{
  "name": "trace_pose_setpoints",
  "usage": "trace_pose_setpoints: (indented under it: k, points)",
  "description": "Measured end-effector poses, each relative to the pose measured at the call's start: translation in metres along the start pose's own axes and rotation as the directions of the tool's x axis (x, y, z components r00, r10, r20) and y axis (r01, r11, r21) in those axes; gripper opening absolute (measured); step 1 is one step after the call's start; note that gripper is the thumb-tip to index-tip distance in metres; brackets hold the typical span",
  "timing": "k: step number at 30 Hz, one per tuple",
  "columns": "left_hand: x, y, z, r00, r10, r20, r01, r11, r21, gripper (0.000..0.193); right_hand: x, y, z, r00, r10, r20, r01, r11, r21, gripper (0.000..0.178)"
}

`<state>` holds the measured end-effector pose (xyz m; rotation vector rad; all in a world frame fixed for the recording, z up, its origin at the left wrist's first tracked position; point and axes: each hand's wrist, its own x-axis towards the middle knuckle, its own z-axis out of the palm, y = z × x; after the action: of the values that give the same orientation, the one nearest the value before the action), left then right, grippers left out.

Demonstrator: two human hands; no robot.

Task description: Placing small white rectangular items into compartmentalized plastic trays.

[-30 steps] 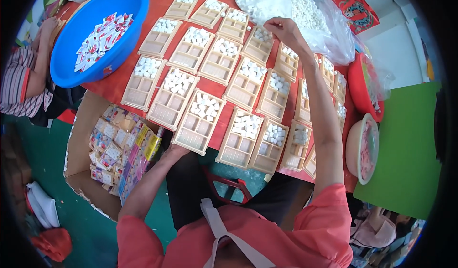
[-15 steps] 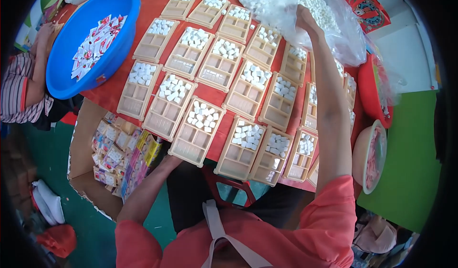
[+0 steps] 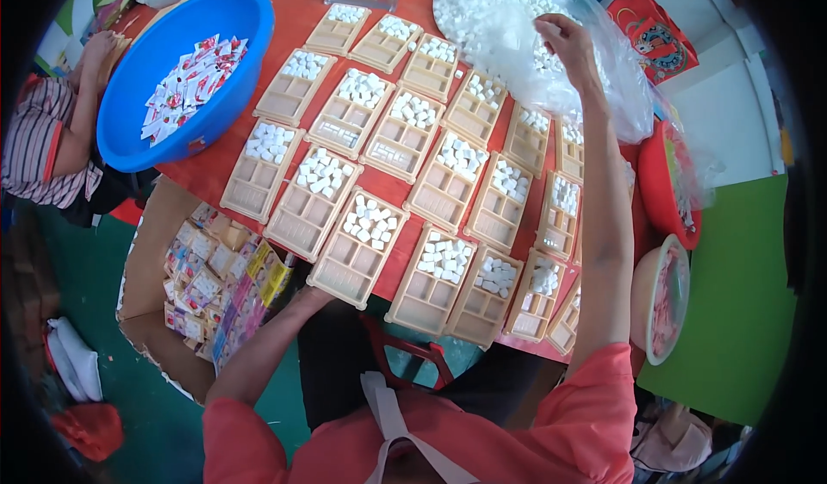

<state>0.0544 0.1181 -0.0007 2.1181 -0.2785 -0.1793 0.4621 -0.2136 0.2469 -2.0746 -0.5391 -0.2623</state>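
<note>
Over a clear plastic bag [image 3: 616, 79] heaped with small white marshmallow-like pieces [image 3: 482, 10], my right hand [image 3: 570, 49] hovers with curled fingers; what they hold, if anything, is not clear. My left hand [image 3: 312, 298] is at the table's front edge, its fingers hidden beneath the corner of a beige compartment tray [image 3: 340, 269]. White pieces [image 3: 370, 221] fill that tray's far compartment, while its nearer compartments are bare. Several like trays stand in rows across the table, each with white pieces at its far end. My right forearm covers some of them.
A blue basin [image 3: 258, 45] of small packets stands left, beside another person's arm [image 3: 73, 139]. Below it is a cardboard box [image 3: 142, 286] of packets. Right are a red basin [image 3: 659, 183], a pale bowl [image 3: 642, 299] and a red bag [image 3: 642, 27]. A red stool [image 3: 435, 359] is below the table.
My right hand has risen slightly off the plastic bag, and its fingers now show. My left hand stays by the near tray. The whole view has shifted a little.
</note>
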Motion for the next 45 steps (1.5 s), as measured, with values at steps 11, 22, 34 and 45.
trace_pose_setpoints:
  k: [11, 22, 34, 45]
  points:
    - [0.006, -0.025, 0.015, 0.98, 0.148, 0.13, -0.194, 0.84, 0.506, 0.06, 0.009, -0.02, 0.134, 0.868, -0.284, 0.408, 0.396, 0.891, -0.222, 0.023]
    - [0.003, -0.057, 0.043, 0.83, 0.452, -0.326, -0.336, 0.873, 0.354, 0.055, 0.001, -0.019, 0.144, 0.899, -0.232, 0.372, 0.362, 0.871, -0.332, 0.024]
    - [-0.002, -0.046, 0.027, 0.968, 0.24, -0.071, -0.192, 0.894, 0.405, 0.042, 0.007, -0.039, 0.171, 0.896, -0.242, 0.372, 0.389, 0.831, -0.397, 0.024]
    - [-0.005, -0.049, 0.031, 0.991, 0.133, -0.03, -0.127, 0.981, 0.148, 0.046, 0.018, -0.036, 0.181, 0.921, -0.106, 0.375, 0.248, 0.902, -0.353, 0.021]
